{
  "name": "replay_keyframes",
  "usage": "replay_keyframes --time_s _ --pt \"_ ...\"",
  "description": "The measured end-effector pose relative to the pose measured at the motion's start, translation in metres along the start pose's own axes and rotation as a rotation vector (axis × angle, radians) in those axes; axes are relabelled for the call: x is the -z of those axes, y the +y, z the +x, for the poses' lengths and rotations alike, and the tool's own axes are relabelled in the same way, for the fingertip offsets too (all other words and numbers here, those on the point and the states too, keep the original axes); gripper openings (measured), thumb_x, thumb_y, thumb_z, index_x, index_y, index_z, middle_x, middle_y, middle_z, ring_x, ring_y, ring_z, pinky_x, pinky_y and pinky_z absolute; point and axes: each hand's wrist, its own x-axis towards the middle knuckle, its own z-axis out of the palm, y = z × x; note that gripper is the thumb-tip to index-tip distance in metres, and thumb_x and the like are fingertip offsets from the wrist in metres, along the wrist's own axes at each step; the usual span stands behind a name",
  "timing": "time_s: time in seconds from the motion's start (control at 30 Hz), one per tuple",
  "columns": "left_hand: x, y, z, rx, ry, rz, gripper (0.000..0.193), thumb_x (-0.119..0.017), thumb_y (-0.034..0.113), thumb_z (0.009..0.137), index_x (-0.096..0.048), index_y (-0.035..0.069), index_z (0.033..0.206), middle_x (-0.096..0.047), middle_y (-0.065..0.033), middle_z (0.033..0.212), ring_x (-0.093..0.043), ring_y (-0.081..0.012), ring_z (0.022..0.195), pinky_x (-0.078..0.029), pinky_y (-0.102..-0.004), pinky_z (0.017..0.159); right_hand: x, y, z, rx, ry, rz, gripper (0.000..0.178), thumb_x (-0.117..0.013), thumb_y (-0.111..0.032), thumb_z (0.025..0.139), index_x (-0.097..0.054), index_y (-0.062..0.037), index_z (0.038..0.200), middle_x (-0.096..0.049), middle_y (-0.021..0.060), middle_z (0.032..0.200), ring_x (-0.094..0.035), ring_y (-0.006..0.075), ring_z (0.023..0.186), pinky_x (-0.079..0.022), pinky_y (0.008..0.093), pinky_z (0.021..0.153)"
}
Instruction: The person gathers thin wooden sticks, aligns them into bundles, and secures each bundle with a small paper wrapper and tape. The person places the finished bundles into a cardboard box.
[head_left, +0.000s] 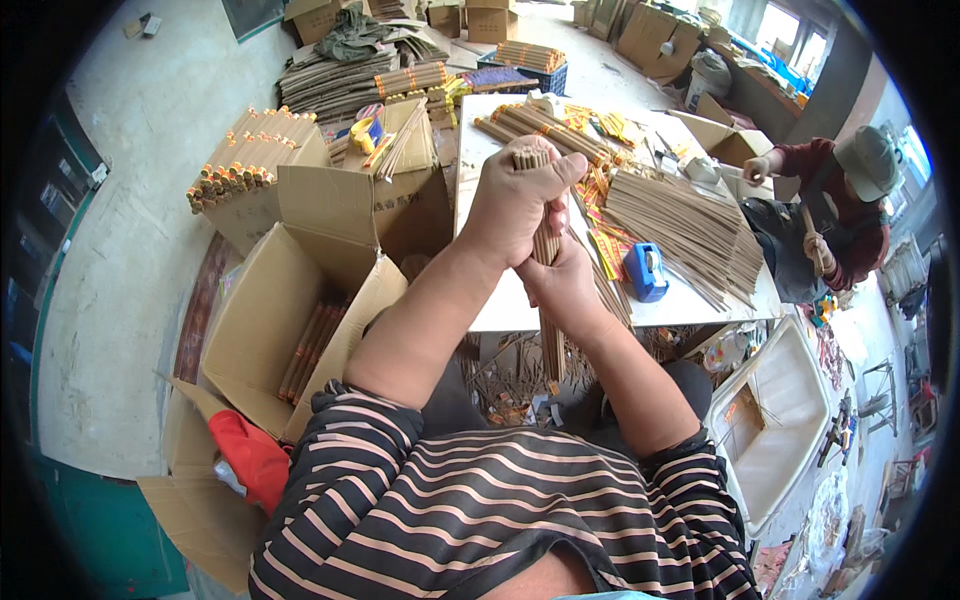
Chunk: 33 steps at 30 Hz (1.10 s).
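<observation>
Bundle of thin brown sticks (546,243) held over near edge of white table (494,304); left hand (514,198) wrapped round upper end, right hand (566,287) clasping just below. Probably light and stiff, single sticks snappable, loose ones apt to slide; grip full-fist around the middle. Right grip partly hidden, firmness hard to tell.

Stick bundle (546,243) partly hidden by fingers (570,170)

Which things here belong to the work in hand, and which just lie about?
Likely in use: stick bundle, held by left hand and right hand; loose sticks; red-yellow labels; blue tape dispenser.
Probably lying about: white tub; dark green cloth; clear plastic.
</observation>
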Motion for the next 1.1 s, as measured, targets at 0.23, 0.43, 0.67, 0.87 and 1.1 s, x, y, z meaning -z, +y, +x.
replay_keyframes --time_s 0.23,0.43,0.67,0.87,1.1 --pt "-0.017 -0.017 -0.024 -0.157 0.205 0.216 0.017 -0.068 0.010 0.080 -0.051 0.006 0.075 -0.055 -0.0025 0.064 -0.053 -0.0100 0.053 -0.045 -0.0227 0.049 -0.003 0.010 -0.003 0.211 0.144 -0.133 0.022 -0.067 -0.014 0.078 -0.061 -0.0022 0.096 -0.064 0.0091 0.091 -0.060 0.0169 0.088 -0.046 0.0301 0.078" --pt "-0.025 -0.023 -0.030 -0.285 0.293 0.210 0.015 -0.065 0.010 0.082 -0.053 0.004 0.075 -0.056 -0.0037 0.061 -0.053 -0.0099 0.052 -0.044 -0.0239 0.050 -0.007 0.005 -0.009 0.372 0.198 -0.232 0.030 -0.066 -0.011 0.078 -0.056 -0.0028 0.105 -0.064 0.0094 0.090 -0.061 0.0204 0.086 -0.047 0.0317 0.075" --pt "-0.012 -0.006 -0.036 -0.072 -0.003 0.142 0.021 -0.067 0.017 0.082 -0.050 0.008 0.073 -0.049 -0.0006 0.055 -0.047 -0.0089 0.043 -0.039 -0.0236 0.040 -0.001 0.021 -0.011 0.217 0.004 0.130 0.027 -0.065 -0.012 0.076 -0.056 -0.0017 0.100 -0.062 0.0067 0.081 -0.060 0.0169 0.077 -0.048 0.0306 0.068" --pt "-0.007 0.002 -0.028 -0.042 0.026 0.025 0.021 -0.067 0.011 0.081 -0.047 0.010 0.074 -0.046 -0.0018 0.052 -0.045 -0.0115 0.040 -0.040 -0.0261 0.038 -0.006 -0.008 -0.021 0.064 0.018 -0.014 0.020 -0.062 -0.011 0.077 -0.056 0.0004 0.093 -0.063 0.0094 0.076 -0.062 0.0208 0.071 -0.048 0.0323 0.065" --pt "0.005 0.007 -0.022 -0.059 0.038 -0.104 0.020 -0.065 0.008 0.081 -0.048 0.011 0.071 -0.045 0.0002 0.053 -0.045 -0.0108 0.041 -0.035 -0.0238 0.039 0.000 -0.007 -0.017 0.023 -0.105 -0.072 0.021 -0.062 -0.016 0.080 -0.054 0.0025 0.086 -0.060 0.0136 0.067 -0.061 0.0257 0.063 -0.047 0.0354 0.058"
